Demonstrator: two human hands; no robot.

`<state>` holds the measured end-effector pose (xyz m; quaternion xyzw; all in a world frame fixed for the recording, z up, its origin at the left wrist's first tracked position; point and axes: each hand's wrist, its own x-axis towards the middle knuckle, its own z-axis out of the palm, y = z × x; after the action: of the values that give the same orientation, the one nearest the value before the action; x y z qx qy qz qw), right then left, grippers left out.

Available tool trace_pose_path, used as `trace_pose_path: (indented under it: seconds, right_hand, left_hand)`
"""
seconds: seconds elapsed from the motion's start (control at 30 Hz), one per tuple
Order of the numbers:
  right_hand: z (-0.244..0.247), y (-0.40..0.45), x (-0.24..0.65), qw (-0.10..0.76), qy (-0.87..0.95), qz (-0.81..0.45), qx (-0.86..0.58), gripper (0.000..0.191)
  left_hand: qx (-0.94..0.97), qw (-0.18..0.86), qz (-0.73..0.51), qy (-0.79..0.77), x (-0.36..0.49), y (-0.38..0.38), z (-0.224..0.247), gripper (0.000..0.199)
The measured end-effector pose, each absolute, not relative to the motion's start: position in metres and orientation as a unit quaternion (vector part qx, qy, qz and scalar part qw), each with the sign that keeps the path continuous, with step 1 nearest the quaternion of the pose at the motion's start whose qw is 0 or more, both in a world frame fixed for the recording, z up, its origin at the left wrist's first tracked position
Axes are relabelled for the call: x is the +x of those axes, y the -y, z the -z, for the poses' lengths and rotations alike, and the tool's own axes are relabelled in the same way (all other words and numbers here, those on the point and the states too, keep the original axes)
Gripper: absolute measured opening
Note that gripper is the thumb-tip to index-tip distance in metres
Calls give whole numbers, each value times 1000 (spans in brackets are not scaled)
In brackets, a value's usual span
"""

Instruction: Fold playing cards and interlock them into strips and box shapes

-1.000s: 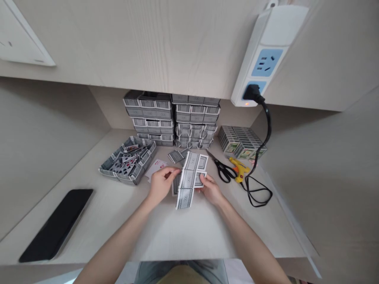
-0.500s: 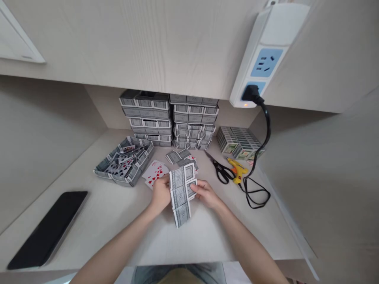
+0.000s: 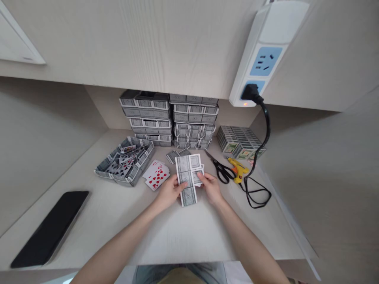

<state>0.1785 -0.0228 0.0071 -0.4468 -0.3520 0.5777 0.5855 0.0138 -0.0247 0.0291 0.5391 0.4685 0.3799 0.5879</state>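
My left hand [image 3: 171, 190] is closed on the left edge of a panel of joined playing cards [image 3: 185, 173], its thumb lying across the patterned grey backs. The panel is held up above the desk, its long side running nearly upright in view. My right hand [image 3: 211, 188] pinches a folded playing card [image 3: 196, 177] against the panel's right side, thumb on top; its fingers underneath are mostly hidden. Left of the panel, loose red-suit cards [image 3: 156, 176] lie face up. Behind it, a few cards [image 3: 172, 157] lie face down, partly covered by the panel.
A tray made of cards [image 3: 132, 181] holding loose cards stands at left. Stacked card boxes [image 3: 151, 103] rise at the back. Right are scissors [image 3: 224, 173], a yellow glue gun [image 3: 238, 170] with its cord, and card packs [image 3: 237, 140]. A black phone-like slab [image 3: 50, 228] lies front left.
The panel has shifted slightly right and away from me and turned more upright in view. My left thumb now shows on its front; my right hand has moved right with it.
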Motion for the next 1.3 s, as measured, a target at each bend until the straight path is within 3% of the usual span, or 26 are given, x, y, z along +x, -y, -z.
trace_pose_path:
  seconds: [0.2,0.37,0.73,1.03,1.3]
  right_hand:
    - [-16,22,183,584,345,-542,-495,38]
    - [-14,23,184,611,345,-542,-462,81]
    - [-14,27,177,534,342,-642,-431,35]
    - [-18,33,178,413,404,-706,-410,31]
    - [-15,28,182,445,375,-693,-425,29]
  left_hand:
    - [558,476,-458,-502,5,11,-18,35]
    - [550,408,-481,-547,-1,4,-13,34]
    - [581,363,-473,-555,0,6,-17,34]
    - [579,341,-483,-562,-3,3,-15,32]
    - [580,338,-479,-566,-7,0,-17,33]
